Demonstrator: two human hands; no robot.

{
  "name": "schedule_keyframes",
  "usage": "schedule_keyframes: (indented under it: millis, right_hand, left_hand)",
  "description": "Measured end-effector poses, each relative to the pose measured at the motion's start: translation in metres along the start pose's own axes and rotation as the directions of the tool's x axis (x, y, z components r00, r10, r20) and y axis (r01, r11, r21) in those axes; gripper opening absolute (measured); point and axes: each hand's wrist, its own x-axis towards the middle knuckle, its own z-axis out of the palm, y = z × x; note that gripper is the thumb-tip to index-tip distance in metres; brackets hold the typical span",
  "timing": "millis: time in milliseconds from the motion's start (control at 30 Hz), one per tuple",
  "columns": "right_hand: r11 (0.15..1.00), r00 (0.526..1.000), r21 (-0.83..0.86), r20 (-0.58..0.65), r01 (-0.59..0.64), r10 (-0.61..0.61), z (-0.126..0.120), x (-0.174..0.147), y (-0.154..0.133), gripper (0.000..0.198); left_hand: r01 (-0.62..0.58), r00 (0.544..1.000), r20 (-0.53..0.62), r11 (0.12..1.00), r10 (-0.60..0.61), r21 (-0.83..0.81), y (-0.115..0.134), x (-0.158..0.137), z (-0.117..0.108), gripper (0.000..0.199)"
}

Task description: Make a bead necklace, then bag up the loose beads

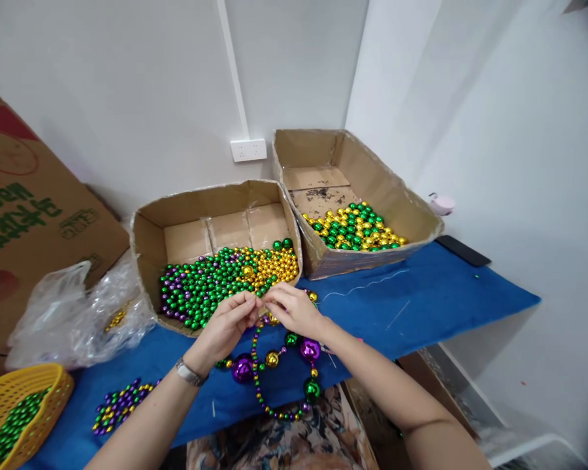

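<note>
My left hand (236, 314) and my right hand (294, 310) meet fingertip to fingertip in front of the near cardboard box, both closed in a pinch. From between them a bead necklace (259, 391) of small purple, green and gold beads hangs in a loop over the table's front edge. Larger balls belong to the strands below my hands, among them a purple ball (310, 350), a green ball (312, 390) and a gold ball (272, 358). The exact bit of string between my fingertips is too small to see clearly. A band with a metal face is on my left wrist.
Small green, purple and gold beads fill the front of the near cardboard box (144, 261). Behind it, another cardboard box (372, 261) holds green and gold beads. A yellow basket (53, 385), plastic bag (63, 313), bead pile (120, 408) and black phone-like slab (463, 250) surround the blue cloth (372, 326).
</note>
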Motion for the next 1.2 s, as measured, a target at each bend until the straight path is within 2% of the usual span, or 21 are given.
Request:
schedule_keyframes:
  millis: [67,133,200,267,333,400,533,600,667,867,1033,1200]
  right_hand:
    - [0.997,0.997,0.023,0.011,-0.078,0.077,-0.002,-0.005,-0.006,0.018]
    - [0.965,0.977,0.154,0.052,-0.214,0.208,0.0,-0.012,-0.011,0.019]
    - [0.876,0.937,0.332,0.109,-0.35,0.332,0.007,-0.018,-0.015,0.017]
    - [0.8,0.908,0.437,0.116,-0.411,0.402,0.016,-0.02,-0.017,0.017]
    - [0.796,0.905,0.448,0.078,-0.406,0.418,0.024,-0.019,-0.02,0.019]
    - [0.83,0.919,0.413,0.052,-0.375,0.39,0.028,-0.015,-0.023,0.018]
    - [0.935,0.953,0.202,-0.022,-0.291,0.301,0.032,-0.008,-0.022,0.006]
    - [0.964,0.968,0.111,-0.052,-0.24,0.247,0.036,-0.006,-0.018,0.011]
    - [0.974,0.974,0.088,-0.072,-0.209,0.215,0.04,-0.005,-0.013,0.014]
    - [0.955,0.958,0.19,-0.132,-0.228,0.255,0.04,-0.005,-0.011,0.006]
    - [0.881,0.916,0.299,-0.052,-0.366,0.398,0.032,-0.007,-0.016,0.016]
    - [0.848,0.895,0.316,0.007,-0.426,0.447,0.025,-0.008,-0.019,0.015]
  left_hand:
    - [-0.011,1.0,-0.023,1.0,0.011,0.004,0.0,0.0,0.0,0.018]
    - [-0.014,0.999,-0.044,1.0,0.015,0.016,-0.001,0.0,0.0,0.018]
    - [-0.014,0.998,-0.054,0.999,0.016,0.035,-0.001,0.0,0.0,0.02]
    - [-0.026,0.998,-0.06,0.997,0.031,0.075,-0.001,0.0,0.0,0.021]
    - [-0.047,0.997,-0.055,0.989,0.055,0.14,-0.001,0.0,0.001,0.022]
    - [-0.065,0.997,-0.032,0.976,0.073,0.205,0.0,0.0,0.002,0.023]
    - [-0.078,0.997,0.001,0.942,0.083,0.325,0.003,-0.001,0.002,0.026]
    - [-0.077,0.997,0.002,0.926,0.082,0.371,0.004,-0.002,0.002,0.028]
    - [-0.074,0.997,0.002,0.93,0.079,0.36,0.004,-0.003,0.002,0.028]
    - [-0.06,0.998,-0.025,0.981,0.066,0.186,0.005,-0.006,-0.003,0.022]
    - [-0.051,0.992,-0.104,0.99,0.065,0.133,0.004,-0.006,-0.007,0.023]
    - [-0.072,0.994,-0.075,0.987,0.083,0.146,0.003,-0.006,-0.004,0.023]
